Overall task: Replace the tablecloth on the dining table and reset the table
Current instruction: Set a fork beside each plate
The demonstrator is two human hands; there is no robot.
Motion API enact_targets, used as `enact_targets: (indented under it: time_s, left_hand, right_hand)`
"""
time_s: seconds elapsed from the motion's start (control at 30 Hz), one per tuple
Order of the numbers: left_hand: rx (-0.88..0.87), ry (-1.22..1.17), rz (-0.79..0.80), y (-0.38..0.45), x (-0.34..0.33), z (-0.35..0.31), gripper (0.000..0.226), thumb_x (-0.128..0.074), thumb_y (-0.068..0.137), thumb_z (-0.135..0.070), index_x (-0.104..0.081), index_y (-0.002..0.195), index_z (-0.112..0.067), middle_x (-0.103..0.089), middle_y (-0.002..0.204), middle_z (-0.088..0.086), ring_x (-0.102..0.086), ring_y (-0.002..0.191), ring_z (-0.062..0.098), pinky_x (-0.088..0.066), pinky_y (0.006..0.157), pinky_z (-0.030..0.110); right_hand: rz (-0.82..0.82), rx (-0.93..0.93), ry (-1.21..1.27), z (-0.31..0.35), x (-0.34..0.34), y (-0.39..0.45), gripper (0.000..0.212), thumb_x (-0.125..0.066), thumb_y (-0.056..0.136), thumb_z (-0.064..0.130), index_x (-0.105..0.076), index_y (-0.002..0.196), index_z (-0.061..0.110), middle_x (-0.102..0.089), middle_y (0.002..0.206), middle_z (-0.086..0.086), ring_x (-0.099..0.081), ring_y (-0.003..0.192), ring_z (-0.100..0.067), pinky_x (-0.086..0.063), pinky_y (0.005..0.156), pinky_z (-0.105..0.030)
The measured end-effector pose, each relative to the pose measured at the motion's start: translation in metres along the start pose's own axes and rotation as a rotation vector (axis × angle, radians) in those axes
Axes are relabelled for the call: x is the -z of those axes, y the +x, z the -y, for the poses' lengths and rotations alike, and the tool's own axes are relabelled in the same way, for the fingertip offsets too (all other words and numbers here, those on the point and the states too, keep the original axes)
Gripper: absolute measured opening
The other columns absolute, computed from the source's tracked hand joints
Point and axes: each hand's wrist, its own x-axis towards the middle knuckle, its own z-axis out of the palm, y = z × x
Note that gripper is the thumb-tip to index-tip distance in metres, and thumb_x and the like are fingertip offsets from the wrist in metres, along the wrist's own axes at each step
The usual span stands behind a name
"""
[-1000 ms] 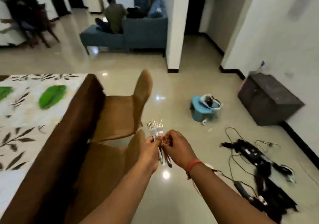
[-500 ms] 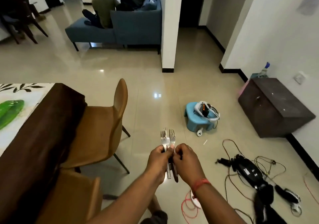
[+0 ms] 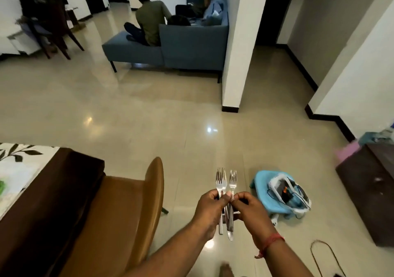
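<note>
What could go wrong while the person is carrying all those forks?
The forks are bunched loosely between the left hand and the right hand, over a hard shiny floor, so one might slip out and clatter down. The sharp tips stick up past the fingers and could poke someone. A thin cable lies on the floor near the person's bare foot, so they might trip.

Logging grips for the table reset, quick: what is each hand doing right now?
Left hand: grips the bunch of forks by the handles.
Right hand: pinches the same forks at the neck.
</note>
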Motion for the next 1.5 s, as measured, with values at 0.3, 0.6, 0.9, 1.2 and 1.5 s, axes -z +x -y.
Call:
enact_targets:
  time_s: [0.3, 0.6, 0.9, 1.2, 1.5]
  left_hand:
    - [-0.045, -0.171, -0.207, 0.205, 0.043, -0.146, 0.017, -0.067, 0.094, -0.016, -0.07, 0.1, 0.0, -0.071, 0.1, 0.027, -0.072, 0.091, 0.042, -0.057, 0.082, 0.061]
    - [-0.135, -0.443, -0.479, 0.352, 0.142, -0.272, 0.015, -0.067, 0.094, -0.013, -0.072, 0.101, -0.001, -0.072, 0.101, 0.026, -0.072, 0.091, 0.042, -0.058, 0.08, 0.059]
    - [-0.222, -0.585, -0.629, 0.457, 0.283, -0.361, 0.016, -0.069, 0.093, -0.014, -0.071, 0.099, 0.001, -0.072, 0.094, 0.024, -0.07, 0.093, 0.046, -0.057, 0.081, 0.062]
    - [-0.288, -0.702, -0.966, 0.478, 0.445, -0.414, 0.018, -0.07, 0.091, -0.015, -0.07, 0.101, 0.0, -0.071, 0.102, 0.024, -0.071, 0.095, 0.041, -0.056, 0.084, 0.061]
    - [-0.387, -0.923, -1.462, 0.42, 0.559, -0.44, 0.017, -0.065, 0.094, -0.009, -0.067, 0.105, 0.005, -0.069, 0.104, 0.03, -0.07, 0.097, 0.042, -0.055, 0.087, 0.061]
  right_hand:
    - [0.312, 0.054, -0.112, 0.128, -0.065, 0.25, 0.021, -0.062, 0.095, 0.017, -0.066, 0.087, -0.002, -0.073, 0.084, -0.017, -0.071, 0.082, -0.034, -0.061, 0.077, -0.048]
    - [0.656, 0.082, -0.302, 0.244, -0.203, 0.451, 0.016, -0.064, 0.094, 0.012, -0.067, 0.088, -0.003, -0.073, 0.086, -0.019, -0.072, 0.083, -0.037, -0.061, 0.073, -0.044]
    - [0.826, 0.092, -0.429, 0.319, -0.378, 0.573, 0.017, -0.064, 0.094, 0.011, -0.065, 0.089, -0.005, -0.073, 0.089, -0.02, -0.072, 0.081, -0.032, -0.058, 0.067, -0.032]
    - [1.194, 0.156, -0.587, 0.353, -0.594, 0.627, 0.01, -0.064, 0.092, 0.003, -0.063, 0.085, -0.004, -0.07, 0.086, -0.024, -0.071, 0.081, -0.037, -0.061, 0.07, -0.042]
    - [1.717, 0.317, -0.789, 0.362, -0.785, 0.572, 0.002, -0.065, 0.09, 0.001, -0.064, 0.089, 0.002, -0.072, 0.084, -0.016, -0.073, 0.075, -0.028, -0.062, 0.073, -0.041]
